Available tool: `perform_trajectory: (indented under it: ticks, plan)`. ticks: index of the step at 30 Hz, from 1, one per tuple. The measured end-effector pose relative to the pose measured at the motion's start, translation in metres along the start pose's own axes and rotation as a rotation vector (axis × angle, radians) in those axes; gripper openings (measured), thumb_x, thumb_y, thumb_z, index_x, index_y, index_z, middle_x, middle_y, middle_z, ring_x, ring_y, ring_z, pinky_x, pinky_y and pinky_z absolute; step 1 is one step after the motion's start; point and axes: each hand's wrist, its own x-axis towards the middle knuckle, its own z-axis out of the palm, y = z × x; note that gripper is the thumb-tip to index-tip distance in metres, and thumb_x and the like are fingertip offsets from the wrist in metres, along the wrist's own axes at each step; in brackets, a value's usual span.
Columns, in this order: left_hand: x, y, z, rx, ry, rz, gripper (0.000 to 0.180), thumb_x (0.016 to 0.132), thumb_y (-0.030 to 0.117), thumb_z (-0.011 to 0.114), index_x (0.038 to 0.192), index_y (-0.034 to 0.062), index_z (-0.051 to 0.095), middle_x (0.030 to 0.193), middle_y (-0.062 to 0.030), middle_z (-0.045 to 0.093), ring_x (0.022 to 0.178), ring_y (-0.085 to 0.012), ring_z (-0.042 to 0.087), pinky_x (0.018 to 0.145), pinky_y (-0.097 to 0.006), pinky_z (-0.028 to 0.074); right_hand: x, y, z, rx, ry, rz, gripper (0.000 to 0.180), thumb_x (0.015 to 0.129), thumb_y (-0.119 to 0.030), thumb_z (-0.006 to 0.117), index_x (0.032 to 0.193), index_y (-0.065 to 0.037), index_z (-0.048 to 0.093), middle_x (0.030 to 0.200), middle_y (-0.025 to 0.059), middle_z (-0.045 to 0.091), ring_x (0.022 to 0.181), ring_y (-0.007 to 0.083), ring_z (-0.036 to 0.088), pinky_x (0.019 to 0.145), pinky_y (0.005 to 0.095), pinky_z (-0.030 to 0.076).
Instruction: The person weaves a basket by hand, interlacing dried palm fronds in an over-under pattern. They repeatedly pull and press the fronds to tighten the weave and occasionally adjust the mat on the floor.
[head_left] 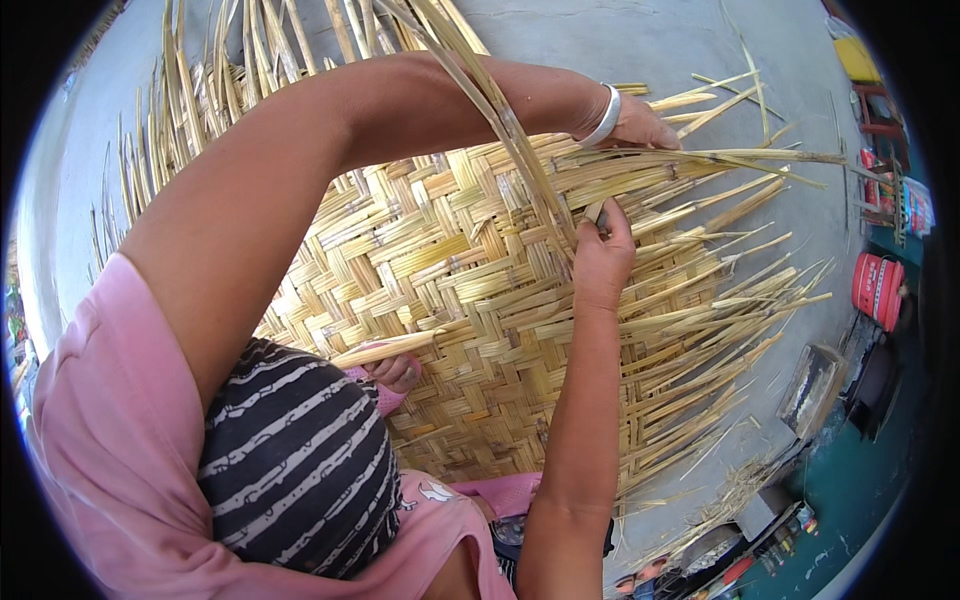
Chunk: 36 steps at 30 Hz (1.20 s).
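A large mat woven from split cane strips (430, 265) lies on the ground before me, its loose strip ends fanning out to the right. Reaching across the far side, my left hand (635, 125), with a silver bangle at the wrist, is closed over a flat bundle of strips (730, 158); its fingertips are partly hidden. My right hand (605, 245) is nearer, at the weave's right part, thumb and finger pinching a small flat piece (596, 211) whose kind is unclear. Close by its fingers, a bundle of long upright strips (505, 125) slants up and to the left.
More loose strips (180, 95) stick out at the far left over grey concrete (600, 40). At the right are a red bucket (878, 290), a worn block-like thing (812, 390) and assorted items. Toes in pink footwear (395, 372) rest at the mat's near side.
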Motion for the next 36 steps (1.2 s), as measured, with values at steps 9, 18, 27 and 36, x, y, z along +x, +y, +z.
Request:
perform_trajectory:
  ticks: [9, 18, 27, 36]
  plan:
    - [-0.028, -0.015, -0.047, -0.029, 0.431, 0.194, 0.024, 0.072, 0.0, 0.067, 0.093, 0.0114, 0.069, 0.084, -0.001, 0.066, 0.07, -0.0101, 0.059, 0.054, -0.021, 0.048, 0.004, 0.006, -0.005, 0.069, -0.055, -0.022, 0.038, 0.081, -0.002, 0.055, 0.118, 0.004, 0.053, 0.099, 0.0066, 0.059, 0.084, 0.0121, 0.054, 0.076, 0.0252, 0.045]
    - [-0.075, -0.044, -0.066, 0.345, 0.792, 0.078, 0.016, 0.074, 0.0, 0.066, 0.089, 0.0011, 0.067, 0.078, -0.0045, 0.067, 0.064, -0.0104, 0.063, 0.059, -0.023, 0.054, -0.001, -0.005, 0.001, -0.297, 0.018, -0.092, 0.032, 0.078, -0.005, 0.057, 0.11, -0.001, 0.056, 0.097, 0.0133, 0.064, 0.086, 0.0223, 0.063, 0.076, 0.0332, 0.049]
    - [-0.095, -0.046, -0.07, 0.403, 0.75, 0.017, 0.02, 0.077, 0.004, 0.066, 0.097, 0.0035, 0.067, 0.081, -0.0045, 0.067, 0.065, -0.0104, 0.064, 0.061, -0.023, 0.054, -0.004, -0.029, -0.036, -0.077, -0.246, 0.055, 0.027, 0.091, -0.015, 0.048, 0.112, -0.001, 0.055, 0.095, 0.0086, 0.063, 0.09, 0.0141, 0.061, 0.075, 0.028, 0.047]
    - [-0.102, -0.022, -0.037, 0.459, 0.203, -0.164, 0.037, 0.088, 0.023, 0.058, 0.119, 0.0039, 0.054, 0.075, -0.0117, 0.066, 0.06, -0.0146, 0.064, 0.049, -0.024, 0.05, 0.0, -0.003, -0.109, -0.145, -0.719, 0.16, 0.031, 0.089, -0.012, 0.056, 0.116, 0.001, 0.055, 0.097, 0.003, 0.061, 0.089, 0.0089, 0.056, 0.081, 0.0246, 0.044]
